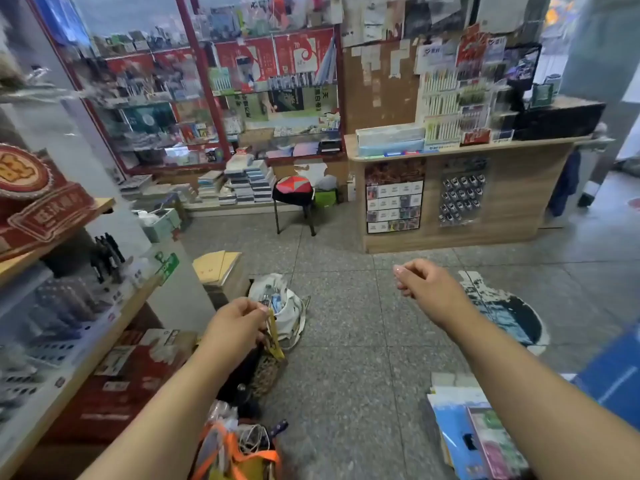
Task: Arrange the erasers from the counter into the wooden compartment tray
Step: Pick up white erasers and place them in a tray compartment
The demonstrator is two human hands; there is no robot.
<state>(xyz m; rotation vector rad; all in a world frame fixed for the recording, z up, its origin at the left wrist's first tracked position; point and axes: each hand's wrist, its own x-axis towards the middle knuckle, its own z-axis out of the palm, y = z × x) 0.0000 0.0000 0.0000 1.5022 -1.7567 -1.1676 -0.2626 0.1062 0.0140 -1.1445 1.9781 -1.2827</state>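
A thin yellow strip (275, 336) is being pinched by the left hand (235, 323); the right hand (427, 287) is being held out loosely curled, seemingly empty. Erasers and tray are not being shown; the counter (460, 152) is standing well apart.

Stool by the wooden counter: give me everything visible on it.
The stool stands upright on the speckled floor, left of the wooden counter and in front of stacked book piles. Its round seat has a black edge and a top in red, pink and white wedges, looking like fabric or vinyl. Thin dark legs, apparently metal, splay slightly; two show clearly. Nothing sits on it, and neither hand is near it.
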